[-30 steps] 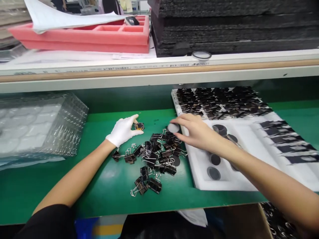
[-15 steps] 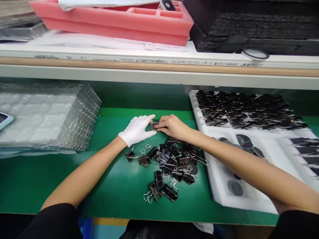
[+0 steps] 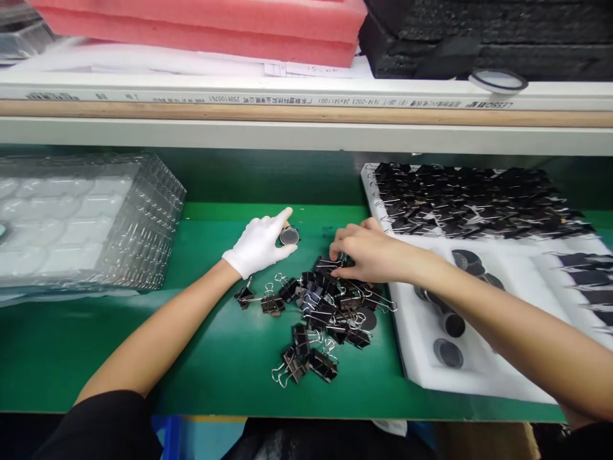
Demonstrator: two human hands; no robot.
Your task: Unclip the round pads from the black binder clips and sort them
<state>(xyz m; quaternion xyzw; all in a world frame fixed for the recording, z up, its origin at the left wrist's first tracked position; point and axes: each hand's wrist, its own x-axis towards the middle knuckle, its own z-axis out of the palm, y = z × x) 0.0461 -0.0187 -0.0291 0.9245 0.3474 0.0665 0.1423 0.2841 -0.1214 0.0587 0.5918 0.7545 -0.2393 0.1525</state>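
My left hand (image 3: 261, 244), in a white glove, holds a small round dark disc with a pale rim (image 3: 289, 236) between thumb and fingers, just above the green tabletop (image 3: 220, 358). Bare, my right hand (image 3: 359, 252) has its fingers and thumb closed around a black binder clip (image 3: 328, 264) at the top of a loose pile. More black binder clips (image 3: 320, 314) with silver wire handles lie below both hands. A flat dark disc (image 3: 368, 319) sits partly under the pile's right side.
A white foam tray (image 3: 412, 358) on the right carries rows of clips (image 3: 479, 198) and loose round discs (image 3: 448, 353). Stacked clear plastic trays (image 3: 158, 223) stand left. Overhead, a shelf edge (image 3: 287, 134) bears pink foam (image 3: 201, 35) and a ring-shaped piece (image 3: 498, 81).
My right hand has let go of the round disc and moved right and down to the binder clips. My left hand still holds the disc. The camera view has shifted slightly.
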